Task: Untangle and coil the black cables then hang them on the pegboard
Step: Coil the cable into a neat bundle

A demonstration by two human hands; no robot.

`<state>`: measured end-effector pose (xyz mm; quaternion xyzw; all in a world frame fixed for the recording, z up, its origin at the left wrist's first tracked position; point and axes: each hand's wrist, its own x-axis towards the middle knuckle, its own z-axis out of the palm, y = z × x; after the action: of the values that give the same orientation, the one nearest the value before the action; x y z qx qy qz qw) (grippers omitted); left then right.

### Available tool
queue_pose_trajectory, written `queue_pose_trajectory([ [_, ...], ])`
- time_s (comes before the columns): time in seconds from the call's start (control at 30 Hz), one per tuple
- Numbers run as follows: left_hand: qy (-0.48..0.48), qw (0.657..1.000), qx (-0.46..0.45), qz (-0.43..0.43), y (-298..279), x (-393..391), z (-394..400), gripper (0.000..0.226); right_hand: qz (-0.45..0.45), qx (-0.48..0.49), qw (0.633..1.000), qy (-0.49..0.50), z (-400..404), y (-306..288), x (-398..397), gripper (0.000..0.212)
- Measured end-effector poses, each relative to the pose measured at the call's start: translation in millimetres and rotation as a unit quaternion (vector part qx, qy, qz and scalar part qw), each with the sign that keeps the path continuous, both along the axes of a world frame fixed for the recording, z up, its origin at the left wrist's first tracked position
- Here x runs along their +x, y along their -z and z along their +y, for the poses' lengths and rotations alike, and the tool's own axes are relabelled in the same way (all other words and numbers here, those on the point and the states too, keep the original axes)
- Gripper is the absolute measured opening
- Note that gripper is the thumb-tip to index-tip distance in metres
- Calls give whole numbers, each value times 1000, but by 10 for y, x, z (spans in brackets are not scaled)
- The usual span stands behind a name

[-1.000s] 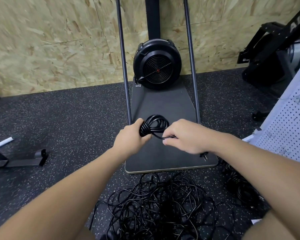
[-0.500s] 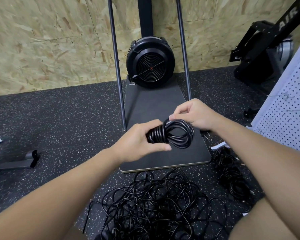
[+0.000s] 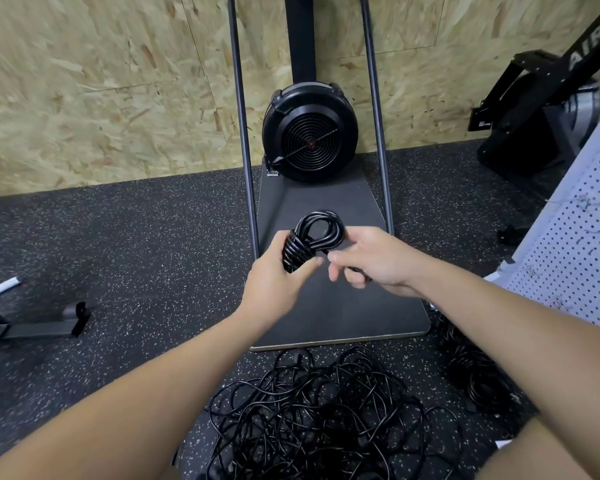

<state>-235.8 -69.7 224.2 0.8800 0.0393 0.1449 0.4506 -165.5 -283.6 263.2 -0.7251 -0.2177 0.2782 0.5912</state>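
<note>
My left hand (image 3: 274, 278) grips a small coil of black cable (image 3: 314, 237) around its wound middle, the loop sticking up past my fingers. My right hand (image 3: 371, 261) is just right of the coil, its fingers curled round the cable's loose end. A big tangle of black cables (image 3: 319, 417) lies on the floor below my arms. A second bundle of black cable (image 3: 475, 372) lies on the floor at the right. The white pegboard (image 3: 575, 244) leans at the right edge.
A black fan-wheel machine (image 3: 309, 129) with two upright rails stands on a dark base plate (image 3: 326, 317) straight ahead against the chipboard wall. Another black machine (image 3: 541, 109) is at the back right. A metal foot (image 3: 35, 327) lies on the speckled floor at the left.
My right hand has come down from the top of the coil to its right side, drawing the loose end with it. The coil's loop now points up instead of right.
</note>
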Motion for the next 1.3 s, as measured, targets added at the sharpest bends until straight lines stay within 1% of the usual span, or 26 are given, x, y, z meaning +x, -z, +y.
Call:
queue_pose_trajectory([
  [0.07,-36,999,31,2,14,-2,-37,39,-2,45,999,22,88,-9,-43,22],
  [0.13,-49,998,44,6,26,-11,-65,42,0,79,995,62,141,-13,-48,29],
  [0.2,-37,998,40,22,37,-29,-103,46,-13,95,990,105,142,-15,-29,34],
  [0.27,-17,999,23,47,42,-76,-164,46,-30,89,988,124,103,-31,-16,33],
  [0.33,35,996,-49,67,5,-132,-207,37,-30,79,989,125,71,-64,-4,28],
  [0.4,87,985,-137,63,-85,-157,-204,30,-13,87,989,120,36,-100,12,24],
  [0.47,86,979,-182,43,-205,-129,-150,33,0,95,990,101,27,-104,29,24],
  [0.53,61,966,-245,47,-281,-75,-103,41,3,91,993,73,76,-64,5,28],
  [0.6,35,959,-276,58,-321,-50,-108,51,3,89,994,60,149,-1,-42,30],
  [0.67,20,966,-252,58,-323,-25,-123,60,1,93,993,71,193,25,-55,33],
  [0.73,31,966,-250,62,-340,-17,-145,61,1,94,992,81,196,13,-35,35],
  [0.8,54,961,-256,84,-350,-13,-174,59,0,80,993,86,187,19,-21,35],
  [0.87,57,970,-218,89,-329,3,-194,54,6,68,994,86,195,42,-27,42],
  [0.93,30,986,-154,63,-329,0,-207,44,19,62,994,88,219,49,-38,45],
  [1.0,11,997,-75,28,-314,2,-208,39,28,58,994,83,227,37,-51,37],
  [1.07,4,1000,-27,11,-265,16,-190,39,30,53,994,89,244,33,-50,36],
  [1.13,-11,1000,-24,2,-215,57,-176,40,6,38,994,107,256,45,-44,36],
  [1.2,-53,999,-13,1,-217,110,-160,41,-23,30,992,124,275,44,-61,27],
  [1.23,-72,997,-8,3,-227,138,-137,42,-25,41,990,131,285,38,-79,22],
  [1.3,-104,995,5,7,-237,178,-70,46,-36,56,990,125,291,25,-134,18],
])
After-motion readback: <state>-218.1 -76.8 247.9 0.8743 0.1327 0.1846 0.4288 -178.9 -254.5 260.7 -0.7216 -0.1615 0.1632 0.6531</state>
